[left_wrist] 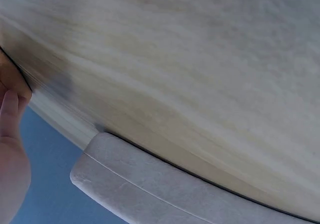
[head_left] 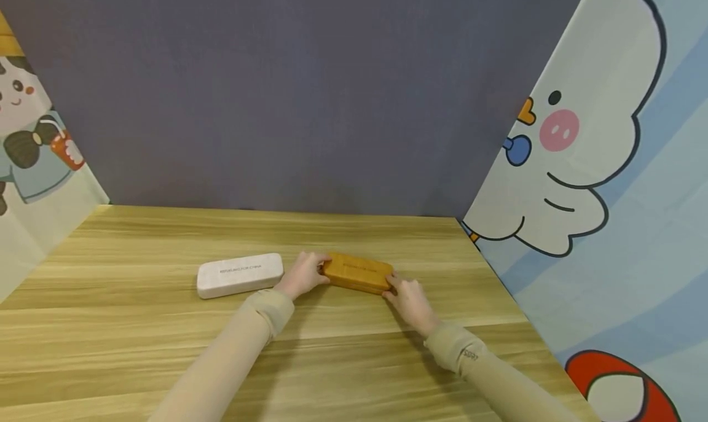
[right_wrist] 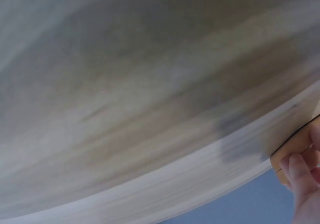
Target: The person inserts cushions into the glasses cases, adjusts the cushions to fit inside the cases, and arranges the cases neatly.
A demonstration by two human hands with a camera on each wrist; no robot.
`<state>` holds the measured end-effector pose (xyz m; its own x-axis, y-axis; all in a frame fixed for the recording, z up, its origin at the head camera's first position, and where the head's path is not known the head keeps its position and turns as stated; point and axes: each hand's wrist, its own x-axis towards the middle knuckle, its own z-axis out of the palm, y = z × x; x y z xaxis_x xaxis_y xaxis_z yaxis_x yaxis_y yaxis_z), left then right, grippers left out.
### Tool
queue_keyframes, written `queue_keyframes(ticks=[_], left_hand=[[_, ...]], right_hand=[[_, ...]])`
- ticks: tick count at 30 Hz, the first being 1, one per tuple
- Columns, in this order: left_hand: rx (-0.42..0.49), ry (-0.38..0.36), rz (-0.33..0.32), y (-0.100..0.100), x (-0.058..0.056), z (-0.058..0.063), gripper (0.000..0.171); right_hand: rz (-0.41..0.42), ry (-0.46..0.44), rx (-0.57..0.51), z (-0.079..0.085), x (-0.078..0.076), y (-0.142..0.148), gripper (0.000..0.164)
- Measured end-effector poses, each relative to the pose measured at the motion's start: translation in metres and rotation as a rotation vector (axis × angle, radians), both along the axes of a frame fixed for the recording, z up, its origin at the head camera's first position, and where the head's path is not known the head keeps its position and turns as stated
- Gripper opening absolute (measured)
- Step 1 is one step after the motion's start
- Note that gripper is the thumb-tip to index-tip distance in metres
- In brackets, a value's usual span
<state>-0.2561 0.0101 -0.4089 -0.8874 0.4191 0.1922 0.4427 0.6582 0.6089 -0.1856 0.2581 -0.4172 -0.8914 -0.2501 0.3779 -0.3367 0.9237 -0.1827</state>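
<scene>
An orange-brown glasses case [head_left: 358, 272] lies on the wooden table, slightly angled, with dark lettering on its lid. My left hand [head_left: 301, 276] holds its left end between thumb and fingers. At the opposite end, my right hand [head_left: 412, 302] grips the right corner the same way. The wrist views catch only the ends of this case, at the left edge in one and at the right edge [right_wrist: 294, 146] in the other. Just left of my left hand lies a white glasses case [head_left: 240, 276] with a printed line of text; its lid seam shows closed in the left wrist view.
Both cases sit toward the back of the wood-grain table [head_left: 343, 354]. A dark grey panel [head_left: 287, 96] rises behind it. Cartoon-printed sheets stand at the left [head_left: 33, 238] and at the right [head_left: 614, 274], along the table's side edges.
</scene>
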Motion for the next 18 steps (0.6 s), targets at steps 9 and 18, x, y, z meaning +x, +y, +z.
queue_keyframes(ticks=[9,18], left_hand=[[0.007,-0.035,-0.001,-0.002,0.004,0.003,0.042],[0.030,-0.064,0.001,-0.005,0.010,0.016,0.039]], right_hand=[[-0.014,-0.043,-0.078,0.003,-0.002,-0.002,0.038],[-0.095,-0.002,-0.040,0.016,0.001,-0.017,0.028]])
